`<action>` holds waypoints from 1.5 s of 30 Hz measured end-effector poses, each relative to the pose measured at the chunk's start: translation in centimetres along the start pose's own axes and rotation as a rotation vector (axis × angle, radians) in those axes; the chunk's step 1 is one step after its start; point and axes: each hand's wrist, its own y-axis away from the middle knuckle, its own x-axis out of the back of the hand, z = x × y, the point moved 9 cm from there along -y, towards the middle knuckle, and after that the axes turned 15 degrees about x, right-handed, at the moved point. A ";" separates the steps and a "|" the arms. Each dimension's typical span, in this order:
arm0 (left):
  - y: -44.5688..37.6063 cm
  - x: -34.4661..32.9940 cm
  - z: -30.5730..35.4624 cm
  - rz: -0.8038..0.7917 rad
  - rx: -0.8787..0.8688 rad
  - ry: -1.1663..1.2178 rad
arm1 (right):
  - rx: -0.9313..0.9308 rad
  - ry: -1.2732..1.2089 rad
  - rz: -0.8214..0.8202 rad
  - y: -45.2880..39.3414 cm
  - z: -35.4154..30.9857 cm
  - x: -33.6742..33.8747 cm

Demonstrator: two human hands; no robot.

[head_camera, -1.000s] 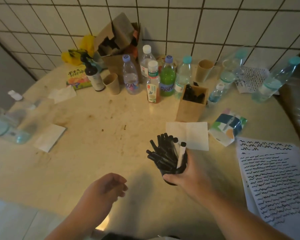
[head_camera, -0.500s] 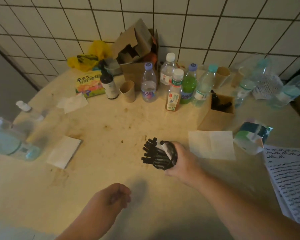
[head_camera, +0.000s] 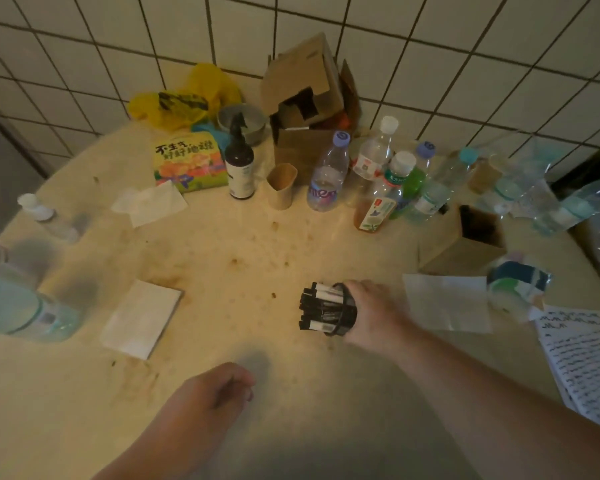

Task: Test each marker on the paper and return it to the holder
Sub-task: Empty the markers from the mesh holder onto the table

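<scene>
Head: holder (head_camera: 345, 311) sideways in right grip (head_camera: 371, 308).

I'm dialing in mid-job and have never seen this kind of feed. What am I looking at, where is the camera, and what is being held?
No machine here: a person's two bare hands, filmed by one wide-angle camera on their head, looking down at a stained beige table. The right hand grips a black round holder tipped sideways, full of black-capped markers. The left hand hangs loosely curled, holding nothing. White paper covered in scribbled test lines lies far right. Plastic bottles, cardboard boxes and tissues clutter the rest.
</scene>
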 end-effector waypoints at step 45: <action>0.3 -4.8 1.2 -0.012 -0.024 -0.062 | -0.001 0.339 -0.049 2.7 3.0 1.5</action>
